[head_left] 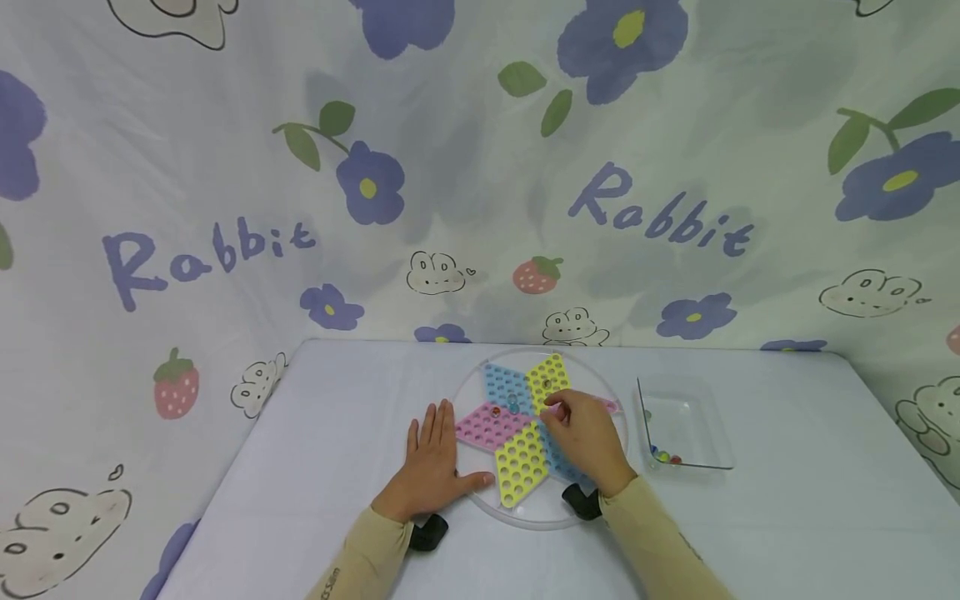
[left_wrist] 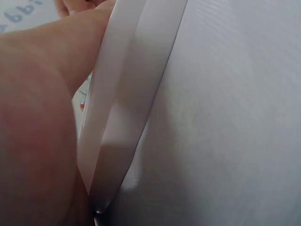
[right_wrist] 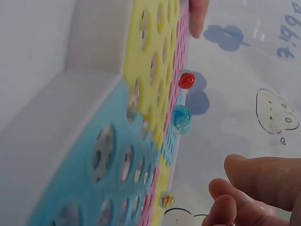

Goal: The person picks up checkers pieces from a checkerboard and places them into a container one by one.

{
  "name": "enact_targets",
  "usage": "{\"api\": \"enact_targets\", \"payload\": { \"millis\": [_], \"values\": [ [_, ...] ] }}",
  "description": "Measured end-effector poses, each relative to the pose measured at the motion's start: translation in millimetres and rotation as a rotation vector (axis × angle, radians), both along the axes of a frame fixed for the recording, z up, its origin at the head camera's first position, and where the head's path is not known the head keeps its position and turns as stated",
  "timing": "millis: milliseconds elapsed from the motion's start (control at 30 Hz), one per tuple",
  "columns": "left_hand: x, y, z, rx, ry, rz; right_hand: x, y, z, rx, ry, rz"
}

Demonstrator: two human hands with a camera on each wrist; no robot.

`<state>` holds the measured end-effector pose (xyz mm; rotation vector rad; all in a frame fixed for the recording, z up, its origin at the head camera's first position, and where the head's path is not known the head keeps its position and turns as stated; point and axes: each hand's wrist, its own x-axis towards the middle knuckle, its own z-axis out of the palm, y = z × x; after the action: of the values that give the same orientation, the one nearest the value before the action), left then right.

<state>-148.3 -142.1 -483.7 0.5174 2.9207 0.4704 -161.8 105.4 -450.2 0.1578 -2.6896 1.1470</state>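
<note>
While left hand, fingers straight, rests against rim of board, lower centre of frame, right hand curls above; cannot tell whether it grips anything. Marbles on board; box lower right.

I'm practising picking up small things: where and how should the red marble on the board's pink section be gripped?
Probably pinch the red marble across opposite sides of its upper half, coming from above: it is round and stands proud of the board, leaving its top exposed.
</note>
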Motion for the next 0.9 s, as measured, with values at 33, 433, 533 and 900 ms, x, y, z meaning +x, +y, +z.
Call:
{"api": "enact_targets", "payload": {
  "millis": [33,433,533,900],
  "values": [
    [-0.2,-0.1,0.1,0.001,0.001,0.001,-0.8,-2,-0.6,-0.001,-0.002,-0.002],
    [-0.2,0.9,0.7,-0.008,0.006,0.002,-7.4,-19,-2.3,0.000,-0.102,-0.014],
    [0.1,0.8,0.4,-0.004,0.020,0.000,-9.5,-23,-2.5,-0.011,-0.106,0.001],
    [0.2,0.1,0.1,-0.003,0.018,-0.010,-14.9,-32,-3.8,0.023,-0.169,0.027]
  ]
}}
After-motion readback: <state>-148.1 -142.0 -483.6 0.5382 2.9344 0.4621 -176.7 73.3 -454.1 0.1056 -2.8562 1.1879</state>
